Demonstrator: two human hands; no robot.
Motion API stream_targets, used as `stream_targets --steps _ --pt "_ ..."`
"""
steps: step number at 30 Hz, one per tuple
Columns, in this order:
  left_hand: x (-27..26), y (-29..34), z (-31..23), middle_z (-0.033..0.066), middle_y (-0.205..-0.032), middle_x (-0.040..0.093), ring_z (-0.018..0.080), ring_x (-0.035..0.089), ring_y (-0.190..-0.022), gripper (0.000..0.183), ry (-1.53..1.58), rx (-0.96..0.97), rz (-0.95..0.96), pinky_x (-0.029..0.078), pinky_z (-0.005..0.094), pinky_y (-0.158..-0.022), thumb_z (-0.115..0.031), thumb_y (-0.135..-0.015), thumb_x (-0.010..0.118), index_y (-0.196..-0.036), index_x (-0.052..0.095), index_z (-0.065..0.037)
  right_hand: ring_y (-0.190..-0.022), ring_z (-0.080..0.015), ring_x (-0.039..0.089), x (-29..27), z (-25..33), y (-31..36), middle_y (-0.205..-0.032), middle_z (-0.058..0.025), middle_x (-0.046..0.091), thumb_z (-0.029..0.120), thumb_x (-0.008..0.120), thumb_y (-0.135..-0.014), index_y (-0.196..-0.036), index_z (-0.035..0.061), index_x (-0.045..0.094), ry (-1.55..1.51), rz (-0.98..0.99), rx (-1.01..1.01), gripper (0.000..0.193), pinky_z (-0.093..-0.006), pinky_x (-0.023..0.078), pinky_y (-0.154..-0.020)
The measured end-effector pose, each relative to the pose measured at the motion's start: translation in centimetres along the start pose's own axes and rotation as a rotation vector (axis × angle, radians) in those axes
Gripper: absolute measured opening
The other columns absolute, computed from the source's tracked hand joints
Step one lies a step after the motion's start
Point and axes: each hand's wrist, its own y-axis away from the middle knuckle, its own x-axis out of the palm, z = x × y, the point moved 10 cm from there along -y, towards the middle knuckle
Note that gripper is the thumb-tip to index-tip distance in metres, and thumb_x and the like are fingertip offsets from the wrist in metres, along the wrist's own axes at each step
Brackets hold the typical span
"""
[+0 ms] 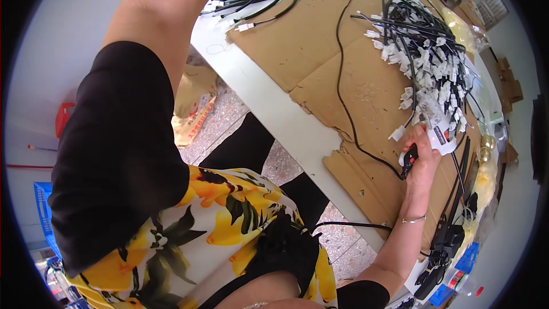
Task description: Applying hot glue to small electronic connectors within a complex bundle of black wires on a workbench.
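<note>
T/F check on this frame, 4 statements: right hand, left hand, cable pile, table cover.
1. The right hand holds a small black tool with a cable attached. True.
2. The left hand is resting on the cardboard. False: the left arm reaches up out of frame, hand unseen.
3. The pile of black cables with white connectors lies on the cardboard beyond the right hand. True.
4. The table is covered with a green cloth. False: brown cardboard sheets cover it.

Left arm point(166, 17) leaves the top edge, its hand unseen

Cable pile point(426, 60) lies on cardboard point(320, 40), apparently behind right hand point(422, 163).
</note>
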Motion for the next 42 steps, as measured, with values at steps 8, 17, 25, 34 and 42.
stream_targets --steps 8,17,25,34,42 --pt "-7.3 -1.1 10.4 -0.001 -0.065 0.051 0.0072 0.046 -0.056 0.017 -0.733 0.882 0.449 0.041 0.0225 -0.056 -0.003 -0.067 0.064 -0.07 0.048 -0.007 -0.052 -0.0082 0.043 -0.1 -0.2 0.3 -0.059 -0.001 0.048 0.021 0.061 -0.075 -0.083 0.0018 0.054 0.036 -0.038 0.044 0.022 -0.0215 0.035 -0.05" --pt "-14.8 -1.3 15.4 0.0033 -0.081 0.059 0.0075 0.056 -0.074 0.022 -0.976 0.914 0.418 0.046 0.021 -0.067 0.002 -0.072 0.063 -0.08 0.043 -0.004 -0.049 -0.0073 0.045 -0.1 -0.1 0.1 -0.057 -0.0012 0.05 0.023 0.063 -0.075 -0.085 0.0035 0.054 0.036 -0.043 0.024 0.023 -0.0198 0.035 -0.046" --pt "-16.4 -1.7 13.9 0.0069 -0.078 0.061 0.0126 0.059 -0.076 0.02 -1.149 1.047 0.301 0.047 0.0236 -0.071 0.0 -0.072 0.062 -0.083 0.045 -0.002 -0.05 -0.0071 0.044 -0.2 -0.5 0.1 -0.058 -0.0008 0.05 0.023 0.063 -0.075 -0.086 0.0033 0.054 0.034 -0.037 0.027 0.024 -0.0198 0.034 -0.047" --pt "-17.2 -2.2 13.8 0.0085 -0.084 0.063 0.0147 0.061 -0.079 0.02 -1.234 1.016 0.27 0.047 0.0254 -0.07 -0.003 -0.073 0.063 -0.086 0.047 -0.001 -0.05 -0.0075 0.045 0.2 -0.3 -0.1 -0.058 -0.0013 0.049 0.022 0.063 -0.075 -0.087 0.0029 0.054 0.021 -0.019 0.014 0.024 -0.0202 0.035 -0.048" --pt "-13.7 0.8 10.2 0.0064 -0.085 0.062 0.0088 0.055 -0.073 0.014 -1.137 1.244 0.298 0.045 0.0233 -0.068 -0.013 -0.083 0.055 -0.086 0.056 0.001 -0.052 -0.0085 0.044 0.1 -0.8 -0.1 -0.059 -0.0013 0.049 0.023 0.058 -0.078 -0.081 0.0016 0.054 0.025 0.044 0.079 0.022 -0.0213 0.034 -0.048"
